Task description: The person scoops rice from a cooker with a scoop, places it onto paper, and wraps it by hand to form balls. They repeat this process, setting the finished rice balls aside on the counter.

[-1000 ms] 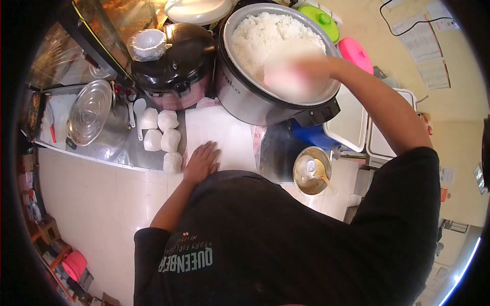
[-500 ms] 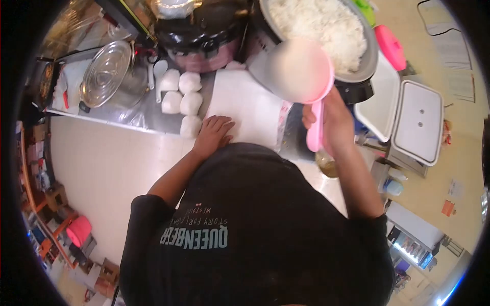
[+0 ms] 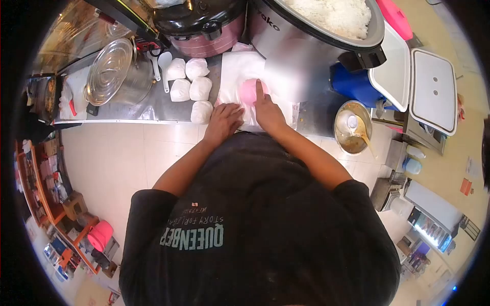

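Observation:
A pink cup [image 3: 249, 92] lies bottom up on white paper sheets [image 3: 234, 67]. My right hand [image 3: 269, 111] is on it, the index finger stretched along the cup and the other fingers curled, probably round its handle, which is hidden. My left hand [image 3: 223, 121] rests with spread fingers on the lower left part of the paper. Several white wrapped bundles [image 3: 201, 88] sit just left of the paper. Behind, at the upper right, a large cooker [image 3: 293, 51] holds white rice [image 3: 334, 18].
A black and pink cooker [image 3: 206, 43] stands behind the paper. To the left are a lidded steel pot [image 3: 138, 81] and a white ladle [image 3: 165, 69]. On the right are a metal bowl [image 3: 342, 122] with a spoon, a blue container [image 3: 352, 87] and a white tray [image 3: 390, 71].
My right hand has moved left and down from beside the rice cooker, and the cup is now turned over on the paper. My left hand has barely moved. The view has shifted.

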Demonstrator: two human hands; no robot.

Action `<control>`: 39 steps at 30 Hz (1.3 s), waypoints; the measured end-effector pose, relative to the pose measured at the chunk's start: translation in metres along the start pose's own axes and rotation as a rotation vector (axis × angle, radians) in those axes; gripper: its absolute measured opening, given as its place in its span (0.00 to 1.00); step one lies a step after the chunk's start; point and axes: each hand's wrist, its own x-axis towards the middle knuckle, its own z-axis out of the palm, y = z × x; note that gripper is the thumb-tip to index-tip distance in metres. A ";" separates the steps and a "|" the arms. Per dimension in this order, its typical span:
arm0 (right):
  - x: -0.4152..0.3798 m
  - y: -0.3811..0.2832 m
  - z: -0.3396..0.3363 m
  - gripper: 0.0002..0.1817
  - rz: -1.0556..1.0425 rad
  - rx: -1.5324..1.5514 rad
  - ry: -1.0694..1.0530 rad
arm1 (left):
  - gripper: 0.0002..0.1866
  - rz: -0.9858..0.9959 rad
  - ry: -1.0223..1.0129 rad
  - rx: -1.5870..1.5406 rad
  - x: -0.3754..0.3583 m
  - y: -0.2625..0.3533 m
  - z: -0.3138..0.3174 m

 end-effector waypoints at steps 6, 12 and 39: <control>-0.002 0.005 -0.005 0.45 0.035 0.384 0.130 | 0.20 0.001 -0.019 -0.005 0.000 0.001 -0.001; -0.036 0.120 -0.055 0.44 0.294 0.362 0.391 | 0.15 0.059 0.036 0.044 0.003 -0.002 -0.003; -0.090 0.116 -0.032 0.10 -0.278 0.413 0.344 | 0.07 0.040 -0.071 -0.354 0.004 -0.006 -0.042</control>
